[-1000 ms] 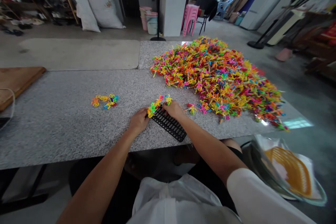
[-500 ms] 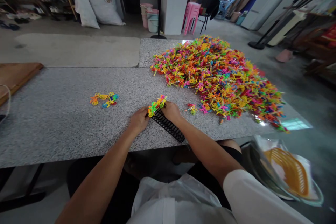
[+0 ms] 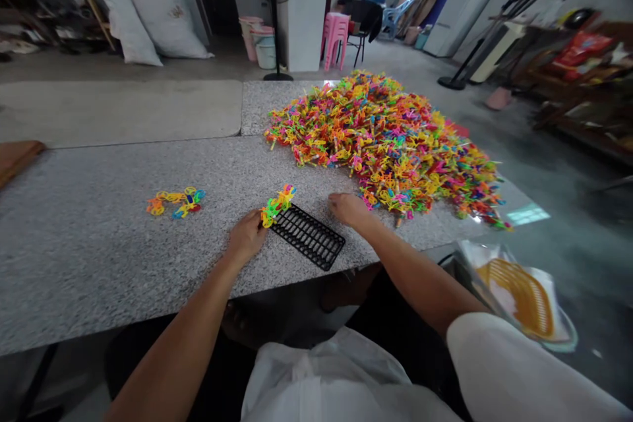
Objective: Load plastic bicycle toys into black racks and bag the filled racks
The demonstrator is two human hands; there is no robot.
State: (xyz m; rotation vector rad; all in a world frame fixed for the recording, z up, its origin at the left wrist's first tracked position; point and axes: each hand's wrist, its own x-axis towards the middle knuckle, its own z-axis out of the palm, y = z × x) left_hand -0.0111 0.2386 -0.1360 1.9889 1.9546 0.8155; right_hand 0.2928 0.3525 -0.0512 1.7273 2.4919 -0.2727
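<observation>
A black plastic rack (image 3: 309,235) with rows of slots lies slantwise on the granite table. Colourful small plastic toys (image 3: 277,206), shaped like little bicycles, stand in a row at its far left end. My left hand (image 3: 247,235) is closed on that end, thumb and fingers by the toys. To the right of the rack, my right hand (image 3: 350,210) rests low on the table beside the near edge of a big heap of the same toys (image 3: 380,138). Its fingers are bent together and cover whatever lies under them.
A small cluster of toys (image 3: 175,201) lies on the table (image 3: 99,244) to the left. A brown board (image 3: 17,158) sits at the far left edge. On the right, below table height, is a tub with a yellow basket (image 3: 519,297). A standing fan (image 3: 271,13) is beyond the table.
My right hand has left the rack's toy end and moved right to the heap's edge, covering where a loose toy lay. My left hand stays at the rack. The view has shifted right.
</observation>
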